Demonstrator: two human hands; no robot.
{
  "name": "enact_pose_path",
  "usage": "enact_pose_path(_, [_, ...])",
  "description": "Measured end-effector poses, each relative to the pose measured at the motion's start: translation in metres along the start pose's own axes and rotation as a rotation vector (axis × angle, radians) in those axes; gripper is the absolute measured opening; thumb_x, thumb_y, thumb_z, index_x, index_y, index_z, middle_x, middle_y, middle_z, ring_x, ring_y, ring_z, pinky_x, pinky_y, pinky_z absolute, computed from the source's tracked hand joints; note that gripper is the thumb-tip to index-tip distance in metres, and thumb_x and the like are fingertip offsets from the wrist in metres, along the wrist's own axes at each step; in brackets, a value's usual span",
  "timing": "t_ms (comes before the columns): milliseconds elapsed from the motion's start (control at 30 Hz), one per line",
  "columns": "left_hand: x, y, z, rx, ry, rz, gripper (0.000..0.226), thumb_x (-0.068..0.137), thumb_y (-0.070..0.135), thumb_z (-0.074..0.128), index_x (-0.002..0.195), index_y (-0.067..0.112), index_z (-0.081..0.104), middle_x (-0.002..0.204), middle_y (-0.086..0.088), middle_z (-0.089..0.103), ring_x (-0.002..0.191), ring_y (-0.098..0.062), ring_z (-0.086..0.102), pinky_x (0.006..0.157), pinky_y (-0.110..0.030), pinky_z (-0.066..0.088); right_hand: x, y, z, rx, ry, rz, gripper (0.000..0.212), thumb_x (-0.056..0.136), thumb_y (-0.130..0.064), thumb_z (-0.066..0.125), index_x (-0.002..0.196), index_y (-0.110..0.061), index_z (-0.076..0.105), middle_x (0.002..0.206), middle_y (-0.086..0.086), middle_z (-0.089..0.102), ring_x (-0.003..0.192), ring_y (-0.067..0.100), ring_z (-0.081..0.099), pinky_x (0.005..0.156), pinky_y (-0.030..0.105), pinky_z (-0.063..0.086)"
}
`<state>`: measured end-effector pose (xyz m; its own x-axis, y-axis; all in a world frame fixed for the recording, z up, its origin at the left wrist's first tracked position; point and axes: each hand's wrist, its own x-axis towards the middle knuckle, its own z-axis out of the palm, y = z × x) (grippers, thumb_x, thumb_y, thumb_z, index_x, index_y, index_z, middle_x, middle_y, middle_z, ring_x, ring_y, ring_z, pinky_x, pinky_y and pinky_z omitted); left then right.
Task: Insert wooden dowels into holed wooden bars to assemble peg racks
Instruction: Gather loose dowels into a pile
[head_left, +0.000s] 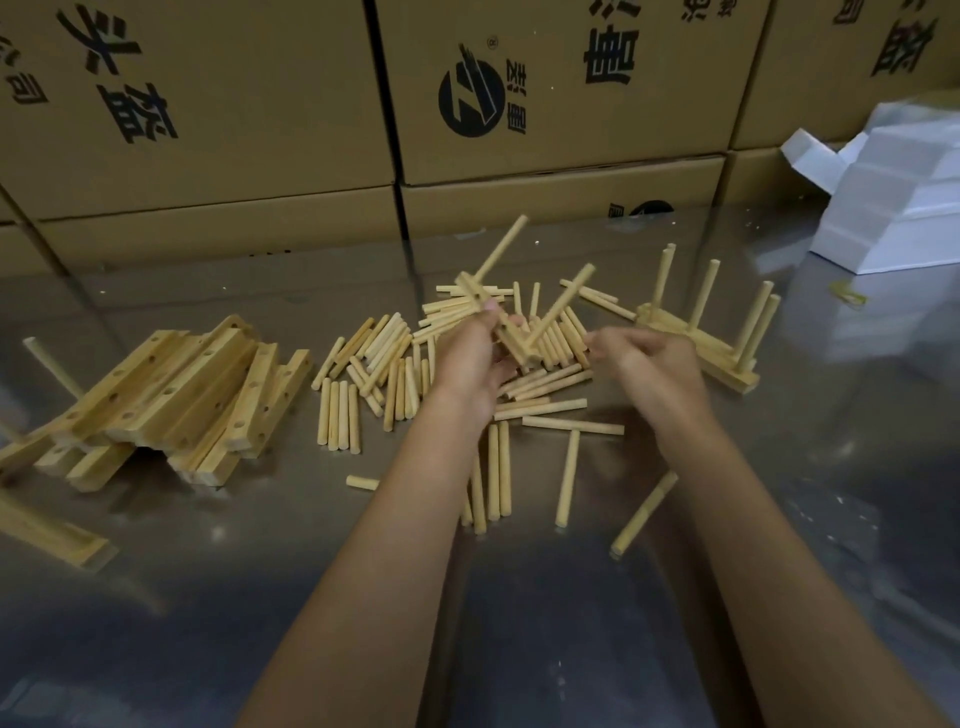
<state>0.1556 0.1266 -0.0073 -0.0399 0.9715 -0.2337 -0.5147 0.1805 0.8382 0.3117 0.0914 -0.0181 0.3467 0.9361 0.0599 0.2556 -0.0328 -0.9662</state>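
The left hand (470, 358) is gripping a holed wooden bar (498, 325) above the table, its fingers curled round the bar's middle, and the bar is tilting away from the camera. Two dowels are sticking out of that bar: the far dowel (501, 248) is rising from the far end and the near dowel (561, 304) is rising from nearer the hand, both leaning to the right. The right hand (652, 364) is hovering just beside the bar with its fingers loosely bent and is holding nothing that can be seen. Under both hands a heap of loose dowels (374, 364) is lying scattered on the shiny metal table (208, 597), with a few strays lying nearer the camera. Just right of the right hand a finished rack (722, 353) is resting on the table, with several dowels standing up from its bar. Well to the left a stack of holed bars (176, 395) is lying in a rough pile. Behind everything, cardboard boxes (208, 104) with printed black characters are forming a wall, and white foam pieces (898, 197) are sitting at the far right.
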Motion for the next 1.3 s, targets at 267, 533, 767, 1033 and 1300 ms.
enact_pose_path(267, [-0.004, 0.001, -0.021, -0.075, -0.074, -0.011, 0.022, 0.100, 0.025, 0.057, 0.116, 0.013, 0.064, 0.093, -0.004, 0.076, 0.093, -0.021, 0.071, 0.064, -0.032, 0.060, 0.036, -0.013, 0.018, -0.576, -0.071, 0.124, 0.017, 0.080, -0.034, 0.075, 0.073, -0.021, 0.068, 0.079, 0.001, 0.067, 0.085, 0.021, 0.062, 0.072, 0.030, 0.044])
enact_pose_path(533, [-0.011, 0.011, -0.035, -0.028, -0.172, -0.029, 0.027, 0.098, 0.026, 0.060, 0.122, 0.015, 0.066, 0.101, -0.003, 0.071, 0.095, -0.019, 0.067, 0.081, -0.037, 0.059, 0.022, -0.029, 0.002, -0.198, -0.013, 0.021, 0.016, 0.091, -0.009, 0.061, 0.080, -0.021, 0.060, 0.083, 0.004, 0.073, 0.074, 0.015, 0.064, 0.071, 0.030, 0.051])
enact_pose_path(767, [-0.034, 0.030, -0.064, -0.044, -0.219, -0.020, 0.025, 0.099, 0.022, 0.058, 0.121, 0.018, 0.069, 0.089, -0.003, 0.071, 0.070, -0.010, 0.066, 0.052, -0.023, 0.051, -0.006, -0.065, -0.013, -0.115, -0.518, -0.219, 0.019, 0.092, -0.015, 0.064, 0.100, -0.026, 0.077, 0.084, -0.004, 0.076, 0.064, 0.001, 0.062, 0.058, 0.014, 0.050])
enact_pose_path(1033, [-0.044, 0.023, -0.080, -0.036, -0.181, 0.044, 0.028, 0.100, 0.023, 0.056, 0.122, 0.011, 0.066, 0.074, -0.002, 0.062, 0.056, -0.009, 0.051, 0.040, -0.018, 0.037, -0.031, -0.067, 0.018, -0.160, -0.484, -0.372, 0.017, 0.091, -0.017, 0.068, 0.097, -0.029, 0.077, 0.074, -0.003, 0.073, 0.052, 0.004, 0.049, 0.045, 0.014, 0.037])
enact_pose_path(1300, [-0.042, 0.021, -0.086, -0.032, -0.094, 0.041, 0.026, 0.099, 0.022, 0.058, 0.121, 0.014, 0.067, 0.071, -0.001, 0.061, 0.047, -0.008, 0.048, 0.039, -0.018, 0.036, -0.038, -0.064, 0.034, -0.326, -0.356, -0.504, 0.015, 0.091, -0.021, 0.068, 0.098, -0.031, 0.077, 0.076, -0.015, 0.069, 0.065, -0.001, 0.058, 0.049, 0.011, 0.040])
